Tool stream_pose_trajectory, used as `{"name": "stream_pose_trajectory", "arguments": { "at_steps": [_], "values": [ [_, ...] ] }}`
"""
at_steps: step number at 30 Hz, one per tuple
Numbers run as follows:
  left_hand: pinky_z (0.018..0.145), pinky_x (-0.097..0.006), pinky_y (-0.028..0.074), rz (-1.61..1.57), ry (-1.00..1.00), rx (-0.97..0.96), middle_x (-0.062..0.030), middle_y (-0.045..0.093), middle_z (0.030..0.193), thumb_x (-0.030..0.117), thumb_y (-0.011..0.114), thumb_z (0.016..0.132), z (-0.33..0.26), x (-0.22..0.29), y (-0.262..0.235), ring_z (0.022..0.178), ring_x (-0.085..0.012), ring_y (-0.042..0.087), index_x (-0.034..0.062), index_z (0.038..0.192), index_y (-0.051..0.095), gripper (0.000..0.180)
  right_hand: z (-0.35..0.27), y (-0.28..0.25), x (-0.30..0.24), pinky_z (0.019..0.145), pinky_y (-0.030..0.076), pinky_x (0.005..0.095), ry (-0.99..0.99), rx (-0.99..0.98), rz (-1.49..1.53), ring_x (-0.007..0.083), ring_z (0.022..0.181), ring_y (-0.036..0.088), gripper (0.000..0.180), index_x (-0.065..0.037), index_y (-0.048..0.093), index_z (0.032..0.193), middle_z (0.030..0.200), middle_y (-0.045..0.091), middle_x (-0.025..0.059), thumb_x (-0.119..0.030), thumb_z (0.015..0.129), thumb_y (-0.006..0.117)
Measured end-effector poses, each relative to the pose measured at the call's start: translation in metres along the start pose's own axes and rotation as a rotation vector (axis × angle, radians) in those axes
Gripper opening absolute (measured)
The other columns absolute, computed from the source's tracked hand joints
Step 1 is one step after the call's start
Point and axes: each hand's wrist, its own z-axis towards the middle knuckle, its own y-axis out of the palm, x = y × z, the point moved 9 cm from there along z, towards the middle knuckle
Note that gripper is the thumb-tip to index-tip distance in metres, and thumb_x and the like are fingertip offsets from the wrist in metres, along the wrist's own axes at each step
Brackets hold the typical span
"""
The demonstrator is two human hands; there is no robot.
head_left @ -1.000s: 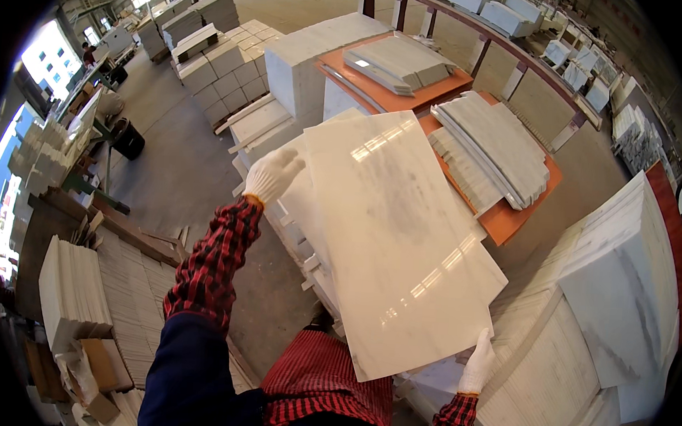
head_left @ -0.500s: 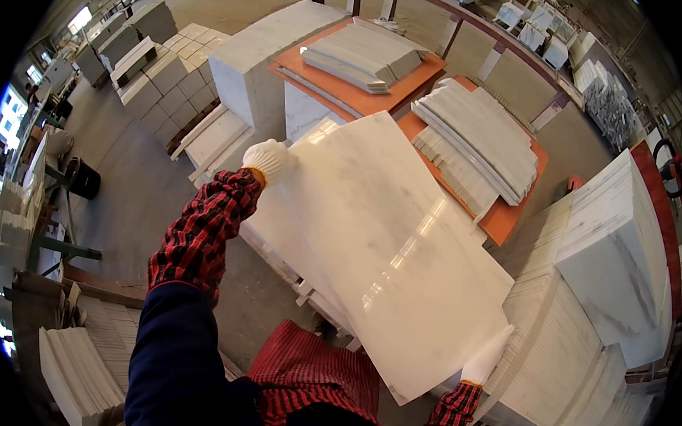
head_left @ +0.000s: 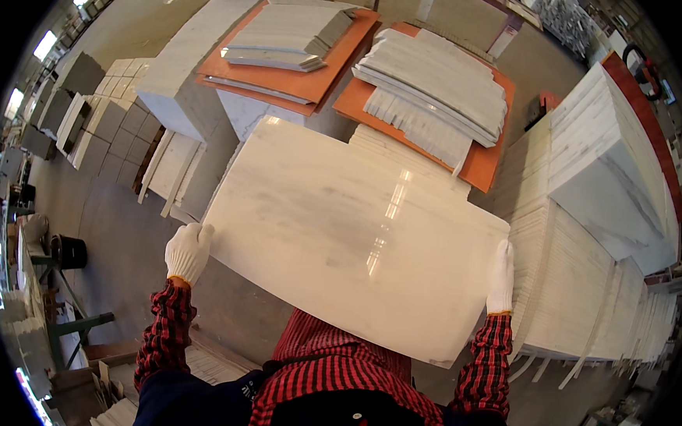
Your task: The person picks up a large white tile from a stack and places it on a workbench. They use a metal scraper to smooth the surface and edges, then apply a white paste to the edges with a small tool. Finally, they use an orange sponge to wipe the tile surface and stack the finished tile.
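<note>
The white slab (head_left: 317,227) is being grasped at opposite ends by left grip (head_left: 188,253) and right grip (head_left: 502,277), ideally being held level.

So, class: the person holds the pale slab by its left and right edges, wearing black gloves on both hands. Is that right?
Not quite: the head view shows white gloves, not black. The left hand and right hand do hold the pale slab by its left and right edges.

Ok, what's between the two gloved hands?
The polished white slab spans that stretch, gripped near its left edge by the left hand and its right edge by the right hand. Head view shows it.
</note>
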Motion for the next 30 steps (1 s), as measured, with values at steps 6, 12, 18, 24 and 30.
{"name": "stream_pose_trajectory", "arguments": {
  "at_steps": [6, 12, 18, 24, 30],
  "values": [
    [0.085, -0.037, 0.052, -0.927, -0.462, 0.015, -0.0050, 0.070, 0.101, 0.039, 0.053, 0.105, -0.008, -0.044, 0.035, 0.095, -0.0180, 0.065, 0.0025, 0.116, 0.069, 0.041, 0.002, -0.004, 0.005, 0.106, 0.040, 0.0370, 0.035, -0.009, 0.053, 0.0243, 0.122, 0.052, 0.063, 0.005, 0.045, 0.137, 0.131, 0.056, 0.0172, -0.051, 0.110, 0.034],
    [0.099, -0.036, 0.050, -1.900, -0.403, 0.161, -0.0059, 0.064, 0.128, 0.032, 0.050, 0.108, -0.003, -0.035, 0.121, 0.117, -0.0198, 0.061, 0.0035, 0.133, 0.060, 0.039, -0.047, -0.010, 0.055, 0.108, 0.045, 0.0343, 0.389, -0.020, 0.255, 0.0232, 0.134, 0.054, 0.073, 0.001, 0.039, 0.154, 0.148, 0.054, 0.0146, -0.056, 0.110, 0.028],
    [0.108, -0.044, 0.046, -2.003, -0.563, 0.200, -0.0134, 0.059, 0.141, 0.036, 0.039, 0.109, -0.009, -0.031, 0.123, 0.128, -0.0299, 0.056, 0.0031, 0.140, 0.055, 0.048, -0.096, 0.011, 0.026, 0.116, 0.035, 0.0374, 0.358, -0.069, 0.214, 0.0287, 0.143, 0.044, 0.077, 0.001, 0.029, 0.158, 0.159, 0.042, 0.0185, -0.058, 0.109, 0.027],
    [0.107, -0.043, 0.046, -2.029, -0.661, 0.157, -0.0103, 0.063, 0.135, 0.038, 0.046, 0.105, 0.001, -0.012, 0.125, 0.123, -0.0280, 0.058, 0.0031, 0.136, 0.060, 0.048, -0.094, -0.001, 0.040, 0.123, 0.026, 0.0395, 0.277, 0.128, -0.114, 0.0362, 0.152, 0.030, 0.079, 0.007, 0.026, 0.157, 0.163, 0.031, 0.0263, -0.053, 0.108, 0.038],
    [0.102, -0.046, 0.050, -1.846, -0.685, 0.030, -0.0112, 0.063, 0.134, 0.040, 0.049, 0.104, -0.007, -0.009, 0.127, 0.119, -0.0298, 0.061, 0.0021, 0.134, 0.060, 0.050, -0.088, -0.008, 0.022, 0.109, 0.041, 0.0481, 0.293, 0.200, -0.345, 0.0475, 0.133, 0.049, 0.077, 0.008, 0.036, 0.150, 0.144, 0.050, 0.0343, -0.051, 0.103, 0.048]
  ]
}}
